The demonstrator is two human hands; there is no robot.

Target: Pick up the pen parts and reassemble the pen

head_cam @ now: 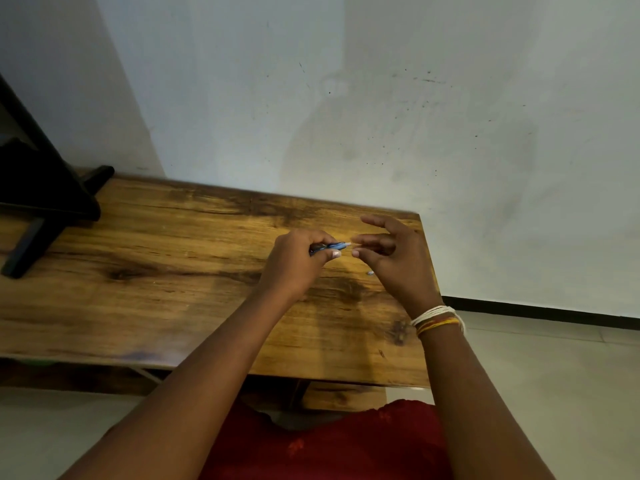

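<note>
Holding: the left hand point(298, 261) is curling its fingers and thumb around a small blue pen point(329, 247), gripping it tight just above the wooden table point(156, 271).
Pen: it is lying sideways in that grip, with its pale tip poking out toward the other hand. Most of its body is hiding under the fingers.
Right hand: the right hand point(391, 258) is hovering just beside the pen tip. Its thumb and one finger are coming close together at the tip, while the other fingers are spreading out loosely. Whether they are really pinching the tip is too blurry to tell.
Small bit: a tiny pale blue piece point(370, 273) is lying on the table, right under the right hand.
Wrist: white, yellow and red threads point(438, 318) are wrapping around the right wrist.
Table: it is sitting against a pale wall point(381, 98) with dark specks on it.
Left side: a black stand point(41, 202) is resting on the far left of the table, well apart from the hands.
Near the person: red cloth point(329, 445) is showing at the bottom, between the two arms.
Floor: pale tiles point(554, 375) are showing to the right of the table.
</note>
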